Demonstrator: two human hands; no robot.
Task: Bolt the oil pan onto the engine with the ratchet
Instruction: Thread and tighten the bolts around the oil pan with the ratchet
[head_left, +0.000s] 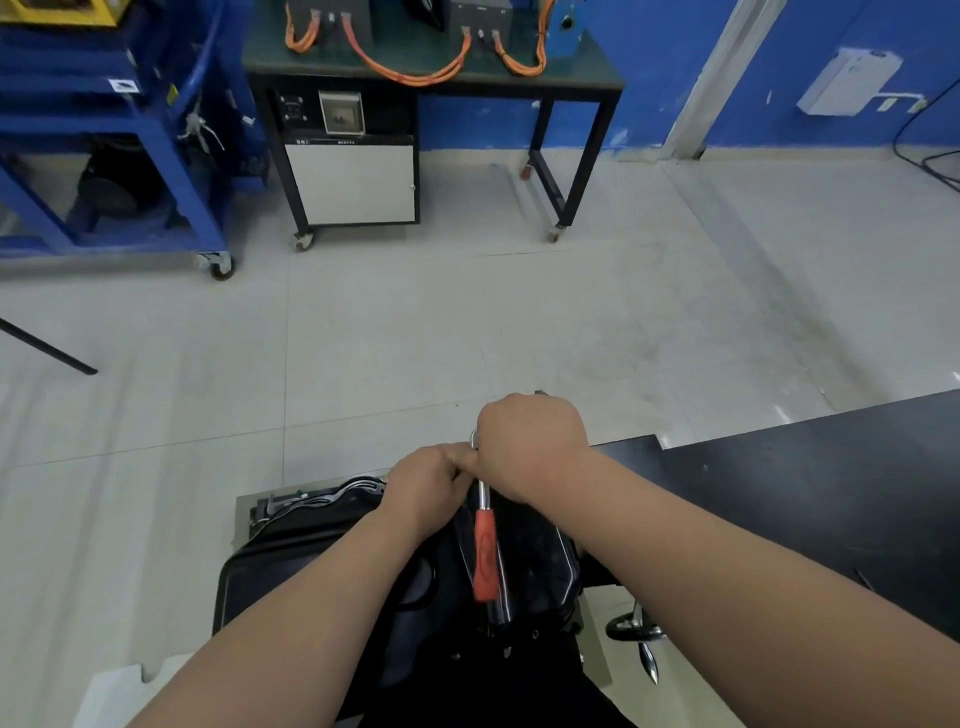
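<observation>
R hand (530, 447) fisted on ratchet (485, 556) head, L hand (423, 483) pinches shaft, above oil pan (537, 566).

— What colour is the ratchet (485, 551)?
— Orange grip, silver shaft.
— And the pan (270, 566)?
— Glossy black.
— Further off?
— Blue wall (649, 78), blue cart (156, 130), orange cables (415, 73), pale grey floor (467, 312) tiles.

Right hand (530, 447) hides the ratchet (485, 551) head.
</observation>
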